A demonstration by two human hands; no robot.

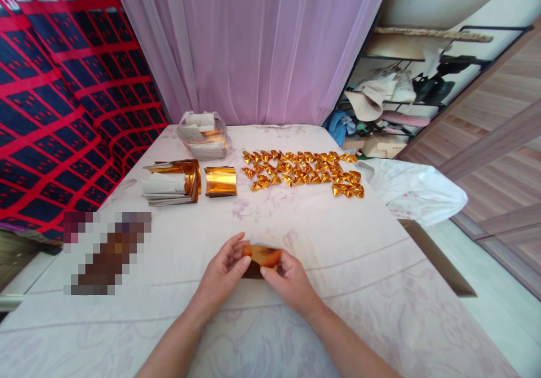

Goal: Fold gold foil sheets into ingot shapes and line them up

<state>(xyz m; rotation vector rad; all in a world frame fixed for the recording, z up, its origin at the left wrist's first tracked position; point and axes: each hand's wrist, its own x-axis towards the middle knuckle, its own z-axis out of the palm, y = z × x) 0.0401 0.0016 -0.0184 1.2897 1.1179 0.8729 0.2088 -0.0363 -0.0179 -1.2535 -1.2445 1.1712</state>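
Note:
Between my two hands, low over the near part of the table, is a sheet of gold foil paper (pixel 264 252), bent into a curve. My left hand (pixel 228 265) pinches its left edge with the thumb in front. The right edge is gripped by my right hand (pixel 289 276), thumb also on the near side. Farther off lies a small stack of flat gold foil sheets (pixel 221 181). To its left sits a thicker pile of curled sheets (pixel 171 183), gold and pale grey. Several folded gold foil pieces (pixel 302 169) lie in rows at the far right.
A clear plastic bag of paper (pixel 203 136) stands at the table's back left. The patterned tablecloth (pixel 181 305) covers the table. A white plastic bag (pixel 416 189) hangs by the right edge, near shelves (pixel 401 59). A purple curtain (pixel 253 45) hangs behind; a blurred patch covers the left side.

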